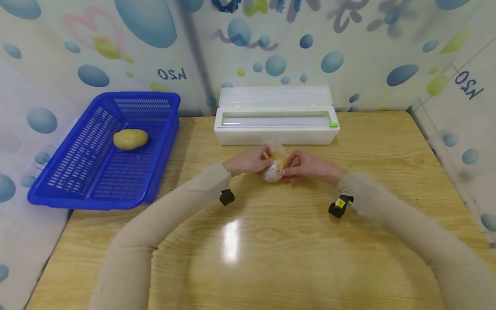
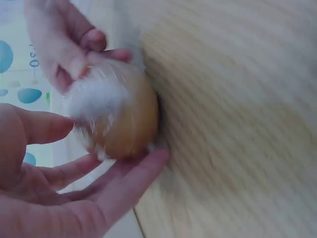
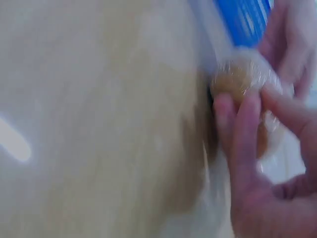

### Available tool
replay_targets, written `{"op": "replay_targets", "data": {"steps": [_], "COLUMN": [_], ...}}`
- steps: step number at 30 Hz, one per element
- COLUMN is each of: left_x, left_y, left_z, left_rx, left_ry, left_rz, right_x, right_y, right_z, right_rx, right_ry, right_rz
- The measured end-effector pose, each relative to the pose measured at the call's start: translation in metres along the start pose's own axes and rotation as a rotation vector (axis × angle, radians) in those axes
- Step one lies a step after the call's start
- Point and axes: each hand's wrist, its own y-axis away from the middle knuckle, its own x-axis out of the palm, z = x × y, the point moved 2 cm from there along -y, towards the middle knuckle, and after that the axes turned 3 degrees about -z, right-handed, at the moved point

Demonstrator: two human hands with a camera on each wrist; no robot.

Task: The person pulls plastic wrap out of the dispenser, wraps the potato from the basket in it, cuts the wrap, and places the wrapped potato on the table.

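A yellowish potato [image 1: 280, 160] wrapped in crinkled clear cling film [image 2: 99, 101] is between the two hands, low over the table near its middle. My left hand [image 1: 249, 160] holds it from the left, fingers beneath and thumb on the film in the left wrist view. From the other side my right hand [image 1: 308, 165] pinches the wrapped potato [image 3: 230, 82], with thumb and fingertips pressed on the film. Film gathers whitish and bunched on one side of the potato.
Just behind the hands stands a white cling film box [image 1: 277, 137], lid raised, a roll inside and a green slider [image 1: 333, 125] at its right end. A blue plastic basket [image 1: 155, 183] at the left holds an unwrapped potato [image 1: 131, 139]. A patterned wall [image 1: 286, 26] borders the table [image 1: 271, 258].
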Motion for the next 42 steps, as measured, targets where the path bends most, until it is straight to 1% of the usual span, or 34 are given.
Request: {"op": "replay_targets", "data": {"steps": [2,4,6,8,11,12,14,15,16,17,18,19,21,22,24,26,28,29,31,34,36,38,39,41,42], "left_x": [0.001,0.0,0.0,-0.001,-0.004,-0.005,-0.008,-0.009,-0.01,-0.01,-0.011,-0.011,-0.009,-0.008,-0.006,-0.006,-0.006,-0.006,-0.006,-0.005,-0.005,-0.006,-0.006,-0.006,-0.006], "left_y": [0.002,0.002,0.0,-0.004,-0.01,-0.012,-0.014,-0.014,-0.014,-0.014,-0.014,-0.013,-0.014,-0.015,-0.015,-0.014,-0.012,-0.011,-0.009,-0.01,-0.012,-0.014,-0.016,-0.017,-0.018], "left_z": [-0.003,-0.004,-0.005,-0.005,-0.004,-0.004,-0.002,-0.001,0.0,0.001,0.001,0.001,-0.001,-0.002,-0.004,-0.006,-0.008,-0.009,-0.01,-0.01,-0.011,-0.011,-0.012,-0.014,-0.016], "left_rx": [0.021,0.068,0.136,0.223,0.335,0.371,0.405,0.409,0.42,0.428,0.433,0.433,0.452,0.457,0.431,0.376,0.303,0.266,0.208,0.168,0.158,0.164,0.16,0.147,0.141], "left_ry": [0.023,0.011,-0.028,-0.07,-0.056,-0.047,-0.037,-0.032,-0.039,-0.063,-0.085,-0.103,-0.122,-0.133,-0.139,-0.166,-0.197,-0.202,-0.198,-0.163,-0.161,-0.194,-0.198,-0.194,-0.194], "left_rz": [0.008,0.02,0.042,0.076,0.166,0.198,0.248,0.268,0.283,0.288,0.293,0.297,0.303,0.301,0.288,0.263,0.254,0.258,0.272,0.286,0.282,0.272,0.274,0.286,0.295], "right_x": [0.009,0.016,0.019,0.018,0.012,0.009,0.005,0.003,0.002,0.002,0.003,0.005,0.011,0.015,0.024,0.033,0.042,0.046,0.055,0.07,0.078,0.083,0.084,0.082,0.079], "right_y": [0.004,0.008,0.014,0.021,0.031,0.033,0.036,0.035,0.035,0.033,0.031,0.03,0.028,0.028,0.029,0.032,0.036,0.038,0.043,0.048,0.051,0.052,0.052,0.052,0.053], "right_z": [0.002,0.006,0.01,0.016,0.027,0.032,0.038,0.04,0.041,0.04,0.038,0.035,0.028,0.025,0.019,0.017,0.016,0.017,0.018,0.021,0.024,0.027,0.028,0.03,0.031], "right_rx": [0.014,0.006,-0.008,-0.021,-0.096,-0.131,-0.227,-0.271,-0.292,-0.303,-0.299,-0.282,-0.204,-0.172,-0.139,-0.15,-0.206,-0.235,-0.294,-0.403,-0.434,-0.414,-0.385,-0.303,-0.268], "right_ry": [0.073,0.215,0.369,0.503,0.64,0.68,0.753,0.779,0.792,0.796,0.798,0.79,0.745,0.726,0.695,0.684,0.751,0.807,0.962,1.245,1.388,1.464,1.47,1.411,1.358], "right_rz": [-0.031,-0.068,-0.084,-0.086,-0.107,-0.132,-0.196,-0.219,-0.226,-0.218,-0.191,-0.156,-0.084,-0.063,-0.06,-0.116,-0.2,-0.244,-0.331,-0.436,-0.469,-0.449,-0.43,-0.401,-0.394]}}
